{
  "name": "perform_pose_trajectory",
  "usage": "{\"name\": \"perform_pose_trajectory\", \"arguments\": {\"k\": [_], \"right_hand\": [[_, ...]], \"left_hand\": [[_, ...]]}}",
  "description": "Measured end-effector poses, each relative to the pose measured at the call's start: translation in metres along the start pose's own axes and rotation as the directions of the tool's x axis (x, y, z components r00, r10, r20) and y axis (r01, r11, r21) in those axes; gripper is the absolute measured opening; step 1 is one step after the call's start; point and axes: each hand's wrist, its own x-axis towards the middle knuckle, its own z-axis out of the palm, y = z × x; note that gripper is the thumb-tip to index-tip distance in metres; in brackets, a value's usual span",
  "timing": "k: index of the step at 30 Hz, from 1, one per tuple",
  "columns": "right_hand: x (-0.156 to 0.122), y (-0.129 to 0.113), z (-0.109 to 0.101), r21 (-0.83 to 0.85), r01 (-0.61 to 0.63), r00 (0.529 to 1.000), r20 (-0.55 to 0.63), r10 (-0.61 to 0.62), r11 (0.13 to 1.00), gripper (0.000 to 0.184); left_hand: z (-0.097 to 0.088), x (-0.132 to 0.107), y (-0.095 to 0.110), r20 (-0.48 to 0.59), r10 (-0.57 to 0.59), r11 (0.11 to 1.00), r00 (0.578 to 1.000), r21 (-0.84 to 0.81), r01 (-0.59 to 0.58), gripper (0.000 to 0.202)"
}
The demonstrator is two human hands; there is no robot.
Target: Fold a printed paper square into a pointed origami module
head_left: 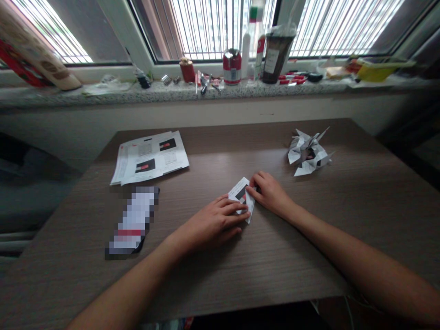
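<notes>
A small folded piece of printed paper [242,191] lies on the brown table between my hands. My left hand [222,217] rests over its lower left part, fingers stretched out flat and slightly apart. At the paper's right edge, my right hand [266,190] has its thumb and bent fingers pressed together on the fold. The lower part of the paper is partly hidden beneath my left fingers. Farther right stands a cluster of folded paper shapes [308,153] with pointed tips, made of similar printed paper.
A stack of printed sheets [151,158] lies at the table's back left, with a blurred-out phone [134,220] nearer me. On the stone windowsill [165,94] stand a red can [232,67], a dark drink cup [277,55], a bottle and small tools. A yellow container [376,69] sits far right.
</notes>
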Motion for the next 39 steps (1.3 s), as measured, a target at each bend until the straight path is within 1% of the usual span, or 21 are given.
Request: {"name": "perform_pose_trajectory", "arguments": {"k": [6,9,14,16,20,25,30,35,39], "right_hand": [[0.000,-0.001,0.001,-0.006,0.011,1.000,-0.017,-0.011,1.000,0.014],[0.000,-0.001,0.002,-0.007,0.010,1.000,-0.018,-0.010,1.000,0.014],[0.000,0.001,0.002,-0.009,0.017,1.000,-0.017,-0.017,1.000,0.014],[0.000,0.001,0.001,-0.016,0.021,1.000,-0.013,-0.021,1.000,0.014],[0.000,-0.001,0.000,-0.012,0.020,1.000,-0.008,-0.020,1.000,0.014],[0.000,0.000,0.001,-0.001,0.011,1.000,-0.013,-0.011,1.000,0.014],[0.000,0.002,0.001,0.014,0.017,1.000,-0.003,-0.017,1.000,0.014],[-0.001,0.001,0.001,0.009,0.023,1.000,-0.019,-0.023,1.000,0.014],[-0.001,0.002,0.000,0.008,0.019,1.000,-0.007,-0.019,1.000,0.013]], "left_hand": [[0.002,0.001,-0.003,0.021,0.023,0.999,1.000,0.037,-0.024,0.045],[0.002,0.000,-0.003,0.012,0.035,0.999,0.999,0.020,-0.035,0.045],[-0.004,-0.002,-0.001,-0.011,0.061,0.997,0.998,-0.039,-0.061,0.038],[-0.006,-0.003,0.001,0.002,0.072,0.997,0.997,-0.037,-0.072,0.036],[-0.010,-0.004,0.003,0.030,0.058,0.998,0.998,-0.034,-0.057,0.035],[-0.012,-0.005,0.001,0.022,0.057,0.995,0.998,-0.082,-0.055,0.038],[-0.010,-0.004,-0.004,0.044,0.048,0.989,0.998,-0.139,-0.042,0.050],[-0.009,-0.004,-0.001,0.047,0.034,0.996,0.998,-0.089,-0.030,0.049],[-0.009,-0.005,0.002,0.024,0.038,0.996,0.999,-0.076,-0.036,0.050]]}}
